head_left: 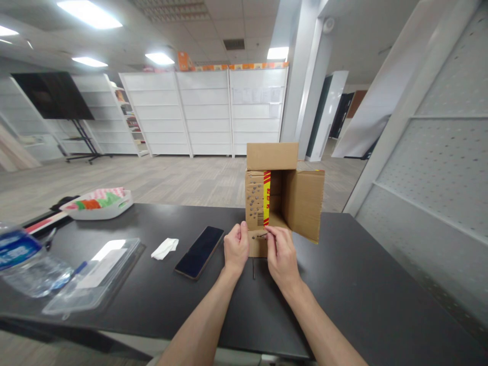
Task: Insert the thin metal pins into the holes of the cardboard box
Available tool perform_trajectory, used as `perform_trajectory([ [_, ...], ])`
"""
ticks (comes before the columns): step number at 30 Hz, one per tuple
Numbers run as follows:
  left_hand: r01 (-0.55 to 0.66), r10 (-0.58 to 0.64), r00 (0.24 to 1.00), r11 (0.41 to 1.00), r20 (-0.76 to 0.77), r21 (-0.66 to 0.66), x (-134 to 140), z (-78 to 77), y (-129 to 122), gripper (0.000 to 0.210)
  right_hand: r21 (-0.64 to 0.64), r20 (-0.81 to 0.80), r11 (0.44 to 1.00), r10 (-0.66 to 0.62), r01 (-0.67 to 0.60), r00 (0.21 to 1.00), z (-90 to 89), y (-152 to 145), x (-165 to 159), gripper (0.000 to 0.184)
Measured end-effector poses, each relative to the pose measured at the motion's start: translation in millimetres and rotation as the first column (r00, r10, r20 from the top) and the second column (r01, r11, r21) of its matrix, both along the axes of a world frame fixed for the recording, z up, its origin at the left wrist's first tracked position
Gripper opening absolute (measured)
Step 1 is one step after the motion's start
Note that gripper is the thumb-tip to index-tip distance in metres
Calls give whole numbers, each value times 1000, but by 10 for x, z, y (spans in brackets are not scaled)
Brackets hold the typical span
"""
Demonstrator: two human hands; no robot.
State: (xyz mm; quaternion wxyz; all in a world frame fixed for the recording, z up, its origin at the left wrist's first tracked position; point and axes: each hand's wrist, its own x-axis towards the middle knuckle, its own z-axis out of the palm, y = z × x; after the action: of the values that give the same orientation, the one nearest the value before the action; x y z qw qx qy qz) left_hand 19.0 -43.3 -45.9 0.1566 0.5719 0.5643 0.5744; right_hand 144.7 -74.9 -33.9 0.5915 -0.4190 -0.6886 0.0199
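An open cardboard box (254, 203) stands on the table with its opening facing me and its flaps spread. Several small grey round heads dot its left front flap, beside a yellow and red tape strip (267, 195). My left hand (236, 247) is closed at the box's lower left edge, thumb up, gripping it. Between thumb and index finger, my right hand (282, 254) pinches a thin dark screw-like piece (262, 235), its tip toward the lower front flap. A thin dark rod (254, 268) lies on the table below the box.
Left of my hands are a phone (200, 252), a crumpled white tissue (164, 248), a clear plastic case (95, 277) and a water bottle (32, 264). A white basket (99, 211) holds colourful cloth-like items. The black table (343, 295) ends before a perforated panel (438, 193) on the right.
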Motion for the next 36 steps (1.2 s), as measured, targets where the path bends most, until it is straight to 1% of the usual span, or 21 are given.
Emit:
perform_trajectory([
  [6,1,-1,1000,1000,-3,1,-3,15,-11,43,-29,-23,999,-28,27,999,-11,-3,16,15],
  [10,11,-11,1000,1000,-1,2,-4,12,-9,43,-58,-18,997,-46,45,999,-8,-17,25,14],
  [16,-1,1,1000,1000,12,5,7,6,-2,43,-55,-16,998,-17,16,1000,-2,-33,30,14],
  [23,-2,2,1000,1000,-9,18,2,0,2,42,-56,5,998,26,-26,1000,-12,-67,52,10],
  [26,5,-5,1000,1000,-6,17,3,-1,3,42,-81,42,995,67,-63,997,6,-101,71,11],
  [31,-4,4,1000,1000,15,9,14,3,3,44,-169,150,979,144,-118,978,83,-165,98,12],
  [34,-6,6,1000,1000,30,1,16,2,3,45,-228,220,964,191,-140,957,113,-239,121,11],
  [36,-4,4,999,1000,32,4,15,1,4,46,-266,296,953,222,-143,929,114,-308,145,11],
])
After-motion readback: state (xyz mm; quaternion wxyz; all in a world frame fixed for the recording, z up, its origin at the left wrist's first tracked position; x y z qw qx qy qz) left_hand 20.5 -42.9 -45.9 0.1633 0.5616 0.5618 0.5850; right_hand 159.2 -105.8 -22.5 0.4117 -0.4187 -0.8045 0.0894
